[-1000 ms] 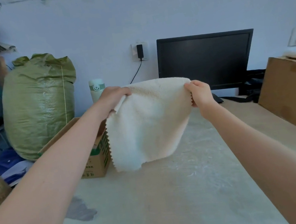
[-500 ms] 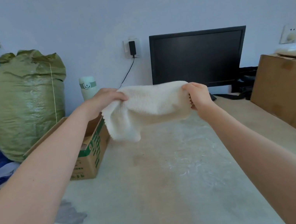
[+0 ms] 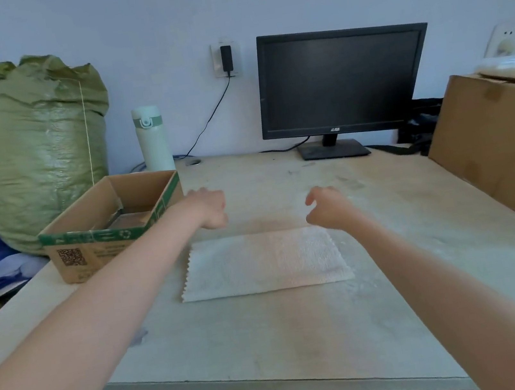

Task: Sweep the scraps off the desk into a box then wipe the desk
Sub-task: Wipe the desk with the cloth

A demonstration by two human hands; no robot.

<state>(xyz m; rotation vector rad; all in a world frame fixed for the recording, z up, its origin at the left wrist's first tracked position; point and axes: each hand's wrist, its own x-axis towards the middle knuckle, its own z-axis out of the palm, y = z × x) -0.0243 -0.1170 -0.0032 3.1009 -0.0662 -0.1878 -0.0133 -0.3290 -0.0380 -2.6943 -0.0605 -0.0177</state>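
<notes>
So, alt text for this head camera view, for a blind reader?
A white cloth lies flat on a desk; the left hand and right hand hover empty beyond it. An open cardboard box sits left, a monitor behind.

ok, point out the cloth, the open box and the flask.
white cloth point(image 3: 263, 263): head view, centre of its top face
open cardboard box point(image 3: 103, 254): head view, front wall
pale green flask point(image 3: 155, 147): head view, body below lid

Desk bears cloth flat, open box, monitor, flask, closed carton.
</notes>
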